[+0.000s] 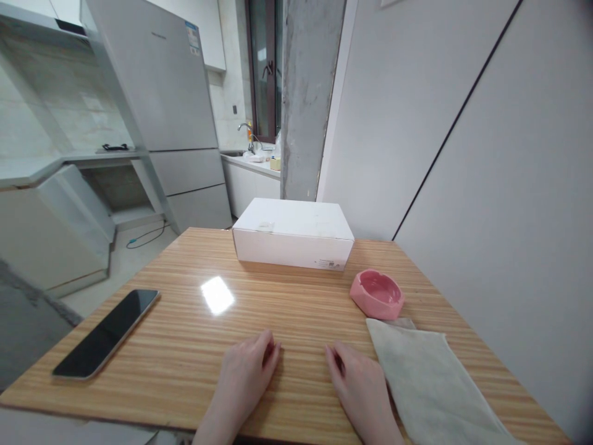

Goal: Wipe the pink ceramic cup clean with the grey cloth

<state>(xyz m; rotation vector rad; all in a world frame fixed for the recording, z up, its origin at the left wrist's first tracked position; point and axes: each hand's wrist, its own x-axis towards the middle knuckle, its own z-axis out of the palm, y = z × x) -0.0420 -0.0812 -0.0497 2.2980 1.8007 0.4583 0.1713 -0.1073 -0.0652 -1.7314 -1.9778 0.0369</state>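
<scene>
My left hand rests on the wooden table, its fingers curled into a loose fist with nothing showing in it. Opposite it, my right hand lies in the same loosely closed way, also with nothing visible inside. A bare strip of table separates the two hands. Close to the right hand's outer side lies a folded beige cloth. Just beyond the cloth sits a pink ashtray with notches in its rim. The curled fingertips are partly hidden from view.
A white cardboard box stands at the table's far edge. To the left lies a smartphone with a dark screen. A white wall borders the right side. Behind are a refrigerator, a concrete pillar and a sink faucet.
</scene>
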